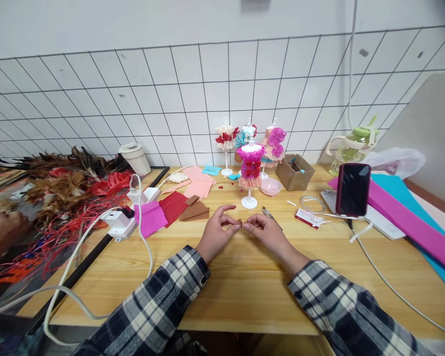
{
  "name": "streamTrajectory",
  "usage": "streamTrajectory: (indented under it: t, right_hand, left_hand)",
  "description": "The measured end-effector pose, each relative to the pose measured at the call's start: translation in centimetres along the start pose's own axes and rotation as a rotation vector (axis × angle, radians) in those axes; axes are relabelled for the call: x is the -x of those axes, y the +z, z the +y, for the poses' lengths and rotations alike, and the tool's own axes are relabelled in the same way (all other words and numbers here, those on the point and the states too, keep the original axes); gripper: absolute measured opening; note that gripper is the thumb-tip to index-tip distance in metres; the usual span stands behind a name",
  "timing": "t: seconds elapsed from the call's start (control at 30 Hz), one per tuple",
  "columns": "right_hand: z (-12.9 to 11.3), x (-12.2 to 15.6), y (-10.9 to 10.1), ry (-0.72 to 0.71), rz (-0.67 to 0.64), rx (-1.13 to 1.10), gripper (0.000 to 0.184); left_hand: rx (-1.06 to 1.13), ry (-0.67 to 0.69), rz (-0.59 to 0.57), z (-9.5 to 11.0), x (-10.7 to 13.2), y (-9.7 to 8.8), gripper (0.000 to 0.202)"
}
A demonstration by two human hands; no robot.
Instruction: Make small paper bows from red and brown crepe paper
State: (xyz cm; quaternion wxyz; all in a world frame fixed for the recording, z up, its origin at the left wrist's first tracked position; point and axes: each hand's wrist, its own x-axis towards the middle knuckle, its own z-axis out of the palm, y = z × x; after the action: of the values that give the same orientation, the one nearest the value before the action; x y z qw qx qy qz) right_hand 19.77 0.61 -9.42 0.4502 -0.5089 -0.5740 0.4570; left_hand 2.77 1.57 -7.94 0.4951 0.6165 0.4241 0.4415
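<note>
Both my hands meet over the middle of the wooden table (244,287). My left hand (218,232) and my right hand (267,231) each pinch one side of a tiny brown paper piece (240,223) held between their fingertips. The other fingers are curled. Just behind my right hand lie small metal tweezers or scissors (267,213). A little mannequin in a pink and red paper dress (249,168) stands right behind the hands, with three more dressed mannequins (249,136) further back. Folded brown, red and magenta paper sheets (174,210) lie to the left.
A power strip with white chargers and cables (124,217) sits at left beside feathers and red strings (66,188). Another person's hand (0,230) shows at far left. A cardboard box (294,171), pink bowl (271,186), propped phone (353,189), magenta and blue paper rolls (411,222) lie at right.
</note>
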Motion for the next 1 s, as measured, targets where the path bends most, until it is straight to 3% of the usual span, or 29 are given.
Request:
streamTrajectory:
  t: [0.07,0.23,0.47,0.6,0.8,1.0]
  right_hand:
    - [-0.1,-0.1,-0.1,0.001,-0.012,-0.029,0.031]
    - [-0.5,0.1,-0.1,0.007,0.004,-0.033,0.031]
    - [-1.0,0.5,0.4,0.109,-0.052,-0.286,0.033]
    - [-0.4,0.5,0.4,0.145,-0.048,-0.327,0.037]
    - [0.2,0.0,0.2,0.112,-0.017,-0.132,0.035]
    - [0.4,0.9,-1.6,-0.072,0.193,0.244,0.035]
  left_hand:
    - [0.033,-0.009,-0.012,0.0,0.0,0.0,0.058]
    - [0.060,-0.095,-0.063,-0.3,-0.2,0.0,0.029]
    - [-0.014,0.001,0.083,-0.2,-0.1,0.5,0.022]
    - [-0.002,-0.029,0.071,-0.2,-0.1,0.4,0.022]
    - [-0.077,-0.076,0.028,-1.0,-0.5,-0.1,0.023]
    - [-0.400,-0.065,0.015,-1.4,-1.0,-1.7,0.022]
